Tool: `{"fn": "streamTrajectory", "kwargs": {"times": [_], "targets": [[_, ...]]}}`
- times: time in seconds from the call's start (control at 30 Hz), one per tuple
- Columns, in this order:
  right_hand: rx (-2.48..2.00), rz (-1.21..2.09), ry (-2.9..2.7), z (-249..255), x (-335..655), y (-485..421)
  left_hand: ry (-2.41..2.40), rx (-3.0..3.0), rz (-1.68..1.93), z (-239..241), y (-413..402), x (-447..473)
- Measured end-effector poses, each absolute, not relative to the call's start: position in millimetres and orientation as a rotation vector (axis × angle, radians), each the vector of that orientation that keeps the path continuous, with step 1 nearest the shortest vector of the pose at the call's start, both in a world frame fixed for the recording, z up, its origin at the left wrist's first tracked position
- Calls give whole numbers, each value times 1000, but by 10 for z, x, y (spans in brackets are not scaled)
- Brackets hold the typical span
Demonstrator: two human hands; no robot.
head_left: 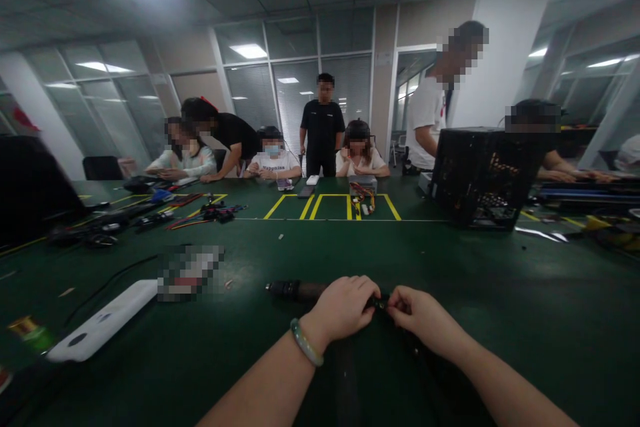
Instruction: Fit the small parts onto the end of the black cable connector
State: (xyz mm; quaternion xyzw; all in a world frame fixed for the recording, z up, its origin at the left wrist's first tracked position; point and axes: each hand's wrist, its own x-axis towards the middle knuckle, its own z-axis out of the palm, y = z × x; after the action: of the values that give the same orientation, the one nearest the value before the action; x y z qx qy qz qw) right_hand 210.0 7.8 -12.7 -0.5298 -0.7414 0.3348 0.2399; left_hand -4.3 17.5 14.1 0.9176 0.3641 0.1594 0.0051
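Down at the near edge, both forearms reach in from 6 o'clock and meet over the green table (500, 293). The left hand (343, 310) lies knuckles-up, its fingers curled and clenched over a black cable (300, 291). A band of pale green beads, the bracelet (306, 343), circles its wrist. The right hand (423, 320) faces it from 3 o'clock, fingertips pinched on the same cable, so the two hands nearly touch at the dark bit between them. The cable's thick, round, matte end sticks out toward 9 o'clock of the left hand; more dark lengths run back toward the body, too dim to read. The tabletop is a flat, dull mat. At 9 o'clock of the hands lies a smooth white oblong device (103, 327) with rounded corners, a thin black cord curving beside it. Farther off, at 1 o'clock, stands a black computer case (483, 177) of perforated metal, boxy and open-sided. At 12 o'clock yellow tape lines (310, 205) mark rectangles, with a grey power supply (363, 182) trailing coloured wires. Beyond, several seated and standing people (323, 127) line the far edge.
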Motion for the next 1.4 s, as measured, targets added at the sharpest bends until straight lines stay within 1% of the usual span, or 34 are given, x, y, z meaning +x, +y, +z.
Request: {"fn": "streamTrajectory", "kwargs": {"times": [0.6,0.9,1.1,1.4], "targets": [[-1540,861,-2002,54,2162,72,1153,2816,529,169,141,-110],[-1515,719,-2059,-56,1976,19,1184,2772,602,128,154,-74],[-1516,760,-2051,-52,1976,34,1118,2772,595,154,145,-99],[-1515,749,-2058,-90,1952,33,1187,2744,628,126,145,-59]]}}
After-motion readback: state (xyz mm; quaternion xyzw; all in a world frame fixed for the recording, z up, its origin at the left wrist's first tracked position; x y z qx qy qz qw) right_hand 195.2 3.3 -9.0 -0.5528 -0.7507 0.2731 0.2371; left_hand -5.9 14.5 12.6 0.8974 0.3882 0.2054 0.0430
